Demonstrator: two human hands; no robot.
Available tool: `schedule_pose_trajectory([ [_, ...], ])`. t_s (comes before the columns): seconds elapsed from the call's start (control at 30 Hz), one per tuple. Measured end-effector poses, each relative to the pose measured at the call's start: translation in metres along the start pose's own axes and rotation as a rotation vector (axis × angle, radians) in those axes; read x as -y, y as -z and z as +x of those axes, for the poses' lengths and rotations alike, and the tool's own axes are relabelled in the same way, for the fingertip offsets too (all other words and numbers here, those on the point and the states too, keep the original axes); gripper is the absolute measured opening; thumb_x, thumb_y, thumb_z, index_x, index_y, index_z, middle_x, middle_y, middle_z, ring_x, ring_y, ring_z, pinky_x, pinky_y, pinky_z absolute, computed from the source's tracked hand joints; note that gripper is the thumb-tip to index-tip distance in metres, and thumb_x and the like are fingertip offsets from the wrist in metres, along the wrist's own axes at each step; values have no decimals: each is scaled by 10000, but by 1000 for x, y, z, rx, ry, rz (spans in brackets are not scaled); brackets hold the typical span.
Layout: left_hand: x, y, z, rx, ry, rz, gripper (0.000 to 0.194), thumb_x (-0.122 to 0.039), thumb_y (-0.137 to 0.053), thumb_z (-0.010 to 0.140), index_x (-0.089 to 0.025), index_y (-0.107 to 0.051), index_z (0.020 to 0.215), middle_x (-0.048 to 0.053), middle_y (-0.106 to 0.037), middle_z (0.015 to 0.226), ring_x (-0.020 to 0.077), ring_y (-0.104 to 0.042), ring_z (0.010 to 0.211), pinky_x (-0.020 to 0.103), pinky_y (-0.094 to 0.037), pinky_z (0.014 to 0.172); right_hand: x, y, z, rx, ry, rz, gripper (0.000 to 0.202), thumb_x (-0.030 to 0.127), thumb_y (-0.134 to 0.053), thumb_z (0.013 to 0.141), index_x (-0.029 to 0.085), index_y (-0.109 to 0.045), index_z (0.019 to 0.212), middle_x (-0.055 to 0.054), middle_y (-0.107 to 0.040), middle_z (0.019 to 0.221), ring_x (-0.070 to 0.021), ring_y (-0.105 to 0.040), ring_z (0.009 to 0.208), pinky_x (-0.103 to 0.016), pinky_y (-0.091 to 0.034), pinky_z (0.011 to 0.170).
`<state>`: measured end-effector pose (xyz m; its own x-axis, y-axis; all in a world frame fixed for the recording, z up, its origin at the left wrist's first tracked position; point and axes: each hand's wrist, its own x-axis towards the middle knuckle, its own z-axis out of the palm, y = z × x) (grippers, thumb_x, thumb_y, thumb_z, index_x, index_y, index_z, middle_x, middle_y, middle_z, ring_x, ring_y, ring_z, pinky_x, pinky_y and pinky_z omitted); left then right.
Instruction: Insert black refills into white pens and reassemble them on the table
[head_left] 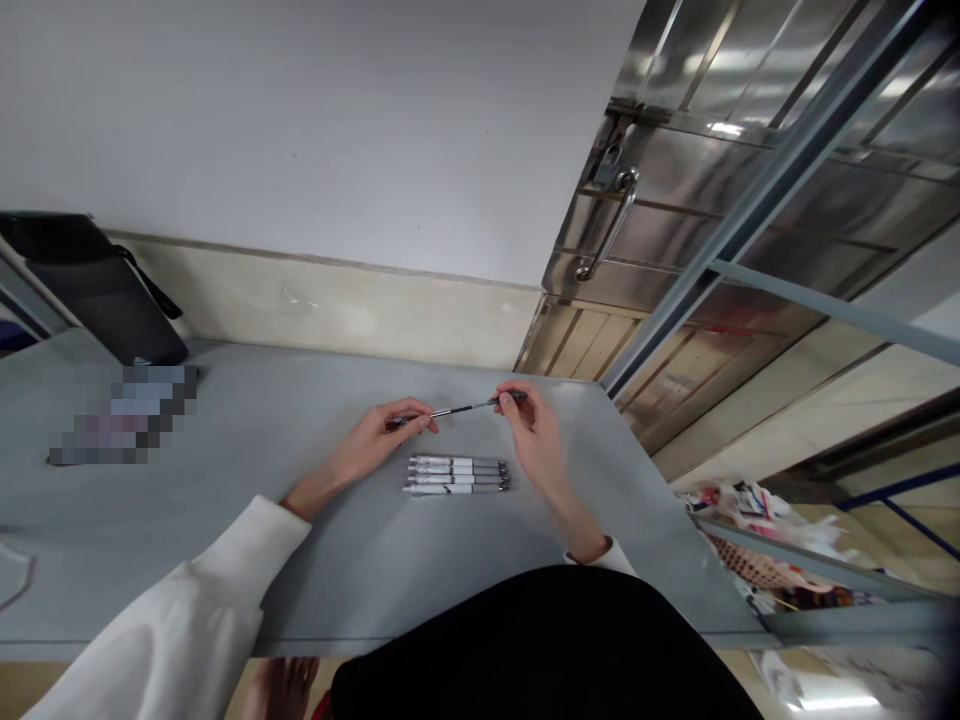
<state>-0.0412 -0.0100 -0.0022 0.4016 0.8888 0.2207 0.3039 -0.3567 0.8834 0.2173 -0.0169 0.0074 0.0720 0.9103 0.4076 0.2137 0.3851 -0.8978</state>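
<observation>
Above the table (pixel 352 560), my left hand (pixel 375 435) and my right hand (pixel 529 425) are raised a little apart. Between them stretches a slim pen refill (pixel 463 408), partly dark and partly pale. The fingers of my left hand are closed round its left end, where a dark piece sticks out behind them. On the right side, my thumb and fingers pinch a dark pen part at the refill's other end; whether the two are joined, I cannot tell. Just below lie several white pens (pixel 457 476) with dark ends, side by side in a row.
A dark bottle (pixel 105 290) with a strap stands at the back left. In front of it lies a blurred-out flat object (pixel 124 415). A pale wall (pixel 337 310) runs along the rear edge. Metal frame bars (pixel 720 270) and a pink basket (pixel 750 565) are at the right.
</observation>
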Motion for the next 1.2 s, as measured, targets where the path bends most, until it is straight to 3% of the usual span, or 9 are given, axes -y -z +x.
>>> schedule_pose_trajectory([
  [0.27, 1, 0, 0, -27, 15, 17, 333, -509, -561, 1029, -240, -736, 1118, 40, -796, 1051, 189, -638, 788, 309, -447, 672, 4, 3, 2, -61, -7, -13, 266, 504, -614, 978, 250, -658, 1045, -68, -733, 1001, -230, -721, 896, -424, -570, 907],
  [0.37, 2, 1, 1, -73, -3, 24, 329, -509, -584, 1017, -239, -737, 1124, 45, -797, 1049, 224, -676, 905, 317, -464, 712, 3, 5, 3, -73, -8, -31, 266, 498, -586, 989, 246, -665, 1015, -66, -726, 989, -229, -719, 912, -420, -563, 918],
  [0.5, 3, 2, 2, -112, -15, 47, 317, -511, -610, 1003, -254, -747, 1127, 43, -796, 1090, 255, -692, 1045, 325, -480, 772, -3, 1, 2, 60, -44, -69, 305, 531, -575, 988, 246, -682, 967, -60, -736, 936, -242, -731, 925, -423, -550, 928],
  [0.67, 1, 1, 2, -108, -9, 85, 321, -527, -627, 986, -268, -771, 1110, 39, -791, 1152, 259, -698, 1045, 331, -485, 760, -7, -8, -2, 257, -50, -41, 388, 595, -553, 990, 247, -671, 867, -39, -734, 887, -212, -717, 811, -371, -565, 823],
  [0.77, 1, 1, 2, -115, -15, 88, 322, -533, -630, 982, -271, -774, 1103, 39, -792, 1155, 257, -700, 1046, 329, -493, 765, -4, -7, -2, 301, -52, -28, 397, 586, -552, 997, 249, -664, 819, -21, -706, 817, -199, -693, 755, -355, -554, 777],
  [0.9, 5, 3, 3, -166, -14, 93, 306, -518, -636, 980, -268, -771, 1096, 32, -800, 1101, 245, -704, 1020, 310, -492, 762, -4, 0, 3, 186, -61, -36, 450, 624, -521, 1001, 255, -646, 776, -25, -688, 766, -208, -673, 730, -367, -547, 757],
  [1.07, 14, 11, 5, -256, 58, 107, 362, -530, -616, 976, -234, -749, 1135, 35, -802, 1037, 190, -655, 762, 275, -432, 601, -15, 8, 10, -25, -72, -29, 490, 697, -530, 965, 237, -668, 863, -67, -740, 876, -223, -686, 749, -399, -563, 767],
  [1.2, 16, 12, 5, -256, 34, 170, 325, -509, -625, 975, -246, -755, 1116, 36, -806, 1026, 218, -682, 870, 283, -462, 658, -21, 9, 11, -71, -33, -35, 447, 650, -577, 957, 223, -684, 1031, -88, -758, 981, -225, -703, 802, -409, -565, 809],
])
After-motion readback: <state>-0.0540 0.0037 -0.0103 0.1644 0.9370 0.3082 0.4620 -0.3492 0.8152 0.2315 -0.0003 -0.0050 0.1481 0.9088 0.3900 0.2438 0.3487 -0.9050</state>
